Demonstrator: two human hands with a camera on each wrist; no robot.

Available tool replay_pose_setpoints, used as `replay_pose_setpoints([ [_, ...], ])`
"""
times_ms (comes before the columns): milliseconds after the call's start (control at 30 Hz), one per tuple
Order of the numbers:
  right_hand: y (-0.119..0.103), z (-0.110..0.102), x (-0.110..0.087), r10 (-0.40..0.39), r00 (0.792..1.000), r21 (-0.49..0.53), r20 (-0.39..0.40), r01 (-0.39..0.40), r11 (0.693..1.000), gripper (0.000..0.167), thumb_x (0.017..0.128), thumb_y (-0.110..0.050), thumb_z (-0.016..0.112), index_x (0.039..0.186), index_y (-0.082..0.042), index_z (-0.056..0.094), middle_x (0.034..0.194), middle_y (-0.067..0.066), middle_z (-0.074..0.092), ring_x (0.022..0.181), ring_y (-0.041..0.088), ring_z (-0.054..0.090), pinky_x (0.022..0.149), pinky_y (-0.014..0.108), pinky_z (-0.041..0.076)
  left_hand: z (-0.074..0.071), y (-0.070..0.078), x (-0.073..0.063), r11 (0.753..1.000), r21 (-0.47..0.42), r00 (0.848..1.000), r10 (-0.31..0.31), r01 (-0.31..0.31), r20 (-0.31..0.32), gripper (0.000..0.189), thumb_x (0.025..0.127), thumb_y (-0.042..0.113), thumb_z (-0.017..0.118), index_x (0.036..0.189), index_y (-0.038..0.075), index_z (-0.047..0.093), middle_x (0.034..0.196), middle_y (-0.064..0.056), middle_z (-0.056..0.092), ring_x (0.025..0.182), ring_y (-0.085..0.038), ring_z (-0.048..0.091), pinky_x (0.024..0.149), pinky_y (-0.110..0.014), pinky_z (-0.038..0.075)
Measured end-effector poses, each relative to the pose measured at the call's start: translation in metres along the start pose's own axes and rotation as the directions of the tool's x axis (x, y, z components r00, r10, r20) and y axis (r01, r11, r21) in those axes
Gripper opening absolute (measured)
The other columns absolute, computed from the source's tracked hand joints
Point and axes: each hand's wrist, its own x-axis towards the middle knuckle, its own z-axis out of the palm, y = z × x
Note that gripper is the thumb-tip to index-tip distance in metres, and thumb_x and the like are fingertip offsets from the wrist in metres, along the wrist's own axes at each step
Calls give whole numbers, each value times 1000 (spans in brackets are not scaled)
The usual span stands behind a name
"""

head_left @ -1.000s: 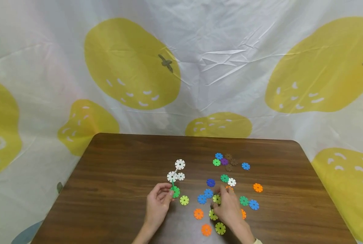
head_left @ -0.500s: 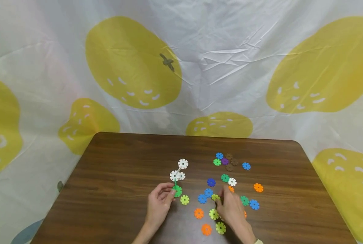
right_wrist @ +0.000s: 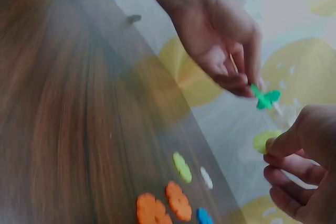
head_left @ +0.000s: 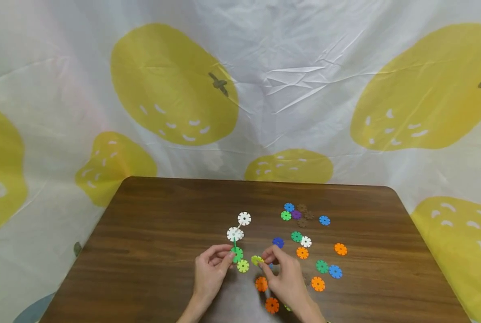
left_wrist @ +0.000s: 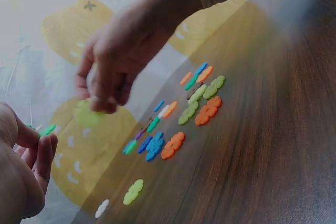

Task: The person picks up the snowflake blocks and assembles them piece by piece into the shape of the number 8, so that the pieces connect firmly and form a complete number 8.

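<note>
My left hand pinches a green notched plastic disc between thumb and fingers. A second green disc stands edge-on above it, linked to white notched discs that reach up and away from me. In the right wrist view the joined green discs stick out from the left fingertips. A yellow-green notched disc is pinched by my right hand, just right of the green piece and apart from it. In the left wrist view this disc looks blurred under the right fingers.
Below the hands, a loose yellow-green disc lies on the brown wooden table. Orange discs, blue discs and other colours are scattered to the right. A small cluster with a purple disc lies farther back. A fruit-print curtain hangs behind.
My right hand has picked up a yellow-green disc from among the scattered ones and moved it left, close to my left hand. The left hand keeps its grip, with the joined discs shifted slightly right.
</note>
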Motion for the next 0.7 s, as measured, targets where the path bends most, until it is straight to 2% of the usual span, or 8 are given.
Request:
replay_pose_setpoints([
  [100, -6, 5, 1, -119, 992, -13, -45, 118, 993, 32, 73, 6, 85, 86, -16, 66, 78, -8, 68, 73, 1, 62, 69, 32, 60, 0, 0, 0, 1000, 2, 1000, -4, 4, -6, 18, 85, -9, 73, 101, -14, 69, 80, -24, 70, 62, -6, 67, 61, -27, 61],
  [200, -9, 9, 2, -230, 969, -48, -86, 227, 973, 33, 70, 6, 87, 87, -14, 67, 80, -5, 70, 73, 2, 64, 66, 30, 59, 1, 0, -1, 1000, 4, 1000, -1, 2, -8, 18, 85, -9, 72, 102, -14, 69, 81, -25, 71, 62, -6, 67, 60, -27, 61],
  [267, -10, 11, 2, -278, 955, -64, -105, 273, 960, 32, 70, 6, 87, 87, -14, 68, 81, -5, 70, 73, 4, 65, 66, 28, 59, 1, 0, -1, 1000, 7, 1000, 1, -1, -12, 17, 85, -8, 72, 102, -14, 69, 81, -26, 71, 62, -6, 67, 60, -27, 61],
  [500, -10, 18, 0, -371, 920, -87, -127, 362, 928, 30, 72, 8, 84, 88, -12, 68, 82, -4, 70, 74, 6, 66, 68, 23, 58, 3, 1, -4, 999, 23, 1000, 23, -23, -19, 16, 85, -8, 73, 100, -13, 70, 81, -27, 71, 61, -5, 67, 60, -27, 62],
  [600, -10, 20, -2, -398, 907, -91, -140, 388, 917, 31, 70, 10, 83, 87, -11, 69, 81, -3, 70, 73, 6, 67, 69, 18, 56, 4, 1, -6, 999, 10, 999, 38, -38, -14, 14, 84, -11, 73, 97, -15, 69, 87, -32, 71, 63, -6, 68, 60, -27, 62],
  [700, -9, 21, -3, -401, 903, -83, -155, 392, 916, 31, 69, 13, 83, 86, -9, 70, 80, -2, 70, 72, 7, 67, 69, 15, 56, 7, 2, -5, 999, -10, 999, 53, -53, -14, 11, 83, -14, 72, 92, -17, 67, 94, -36, 70, 64, -5, 68, 60, -25, 61],
])
